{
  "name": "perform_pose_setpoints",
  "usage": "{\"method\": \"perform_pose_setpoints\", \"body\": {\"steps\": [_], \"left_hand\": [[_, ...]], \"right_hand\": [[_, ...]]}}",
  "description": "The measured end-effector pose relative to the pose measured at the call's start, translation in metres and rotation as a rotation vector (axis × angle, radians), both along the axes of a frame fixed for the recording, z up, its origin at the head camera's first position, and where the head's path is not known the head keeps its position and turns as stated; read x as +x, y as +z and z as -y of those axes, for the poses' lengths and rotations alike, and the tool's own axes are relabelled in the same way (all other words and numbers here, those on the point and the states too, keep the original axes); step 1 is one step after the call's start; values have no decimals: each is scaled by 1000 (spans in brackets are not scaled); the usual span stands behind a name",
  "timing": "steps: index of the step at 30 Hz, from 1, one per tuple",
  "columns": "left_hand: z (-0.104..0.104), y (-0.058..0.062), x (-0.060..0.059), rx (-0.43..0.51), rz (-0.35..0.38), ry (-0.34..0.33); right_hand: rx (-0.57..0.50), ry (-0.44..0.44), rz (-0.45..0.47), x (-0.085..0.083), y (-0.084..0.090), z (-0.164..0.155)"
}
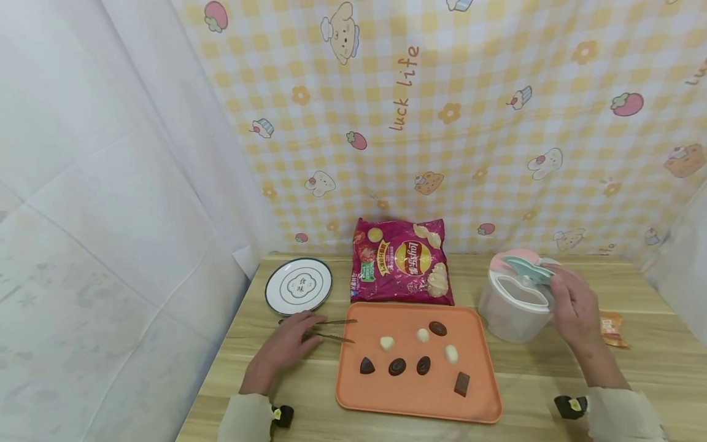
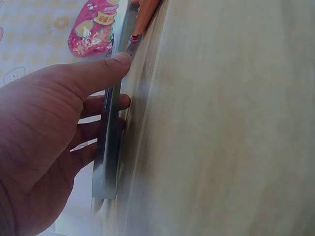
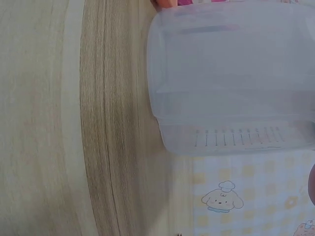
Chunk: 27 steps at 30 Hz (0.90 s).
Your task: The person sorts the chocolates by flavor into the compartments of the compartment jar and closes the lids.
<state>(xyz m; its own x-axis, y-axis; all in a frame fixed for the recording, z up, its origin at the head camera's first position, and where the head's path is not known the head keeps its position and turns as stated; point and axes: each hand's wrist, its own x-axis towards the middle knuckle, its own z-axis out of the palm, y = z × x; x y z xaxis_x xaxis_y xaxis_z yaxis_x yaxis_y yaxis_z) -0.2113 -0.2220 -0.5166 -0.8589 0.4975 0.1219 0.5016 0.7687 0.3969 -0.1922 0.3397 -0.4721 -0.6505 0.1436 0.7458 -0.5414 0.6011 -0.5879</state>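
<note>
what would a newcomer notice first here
Centre front, the orange rectangular tray dotted with dark-brown and cream sweets likely catches the eye, a shiny magenta chip bag behind it. Right of the tray, the right hand grips the raised mint-green flap of a translucent plastic container.

A homelike snack nook, curtained off; what room lies around it cannot be told. Beyond the left fingers (image 1: pixel 309 320) and right fingers (image 1: pixel 560 294) hangs a cartoon-printed cloth (image 1: pixel 469 153); left of the left fingers, a white sheet (image 1: pixel 138 202). Between both sets of fingers, the wooden table (image 1: pixel 663 368) bears chocolates (image 1: pixel 397 366) on a tray (image 1: pixel 420 402) and, farther back, chips (image 1: pixel 405 264)
</note>
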Motion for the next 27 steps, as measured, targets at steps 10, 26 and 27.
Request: {"method": "perform_pose_setpoints", "body": {"steps": [10, 26, 27], "left_hand": [[1, 0, -4, -28, -58, -40], [3, 10, 5, 13, -62, -4], [3, 11, 6, 15, -58, -4]], "right_hand": [[20, -22, 22, -1, -3, -2], [15, -41, 32, 1, -2, 0], [16, -43, 32, 1, -2, 0]]}}
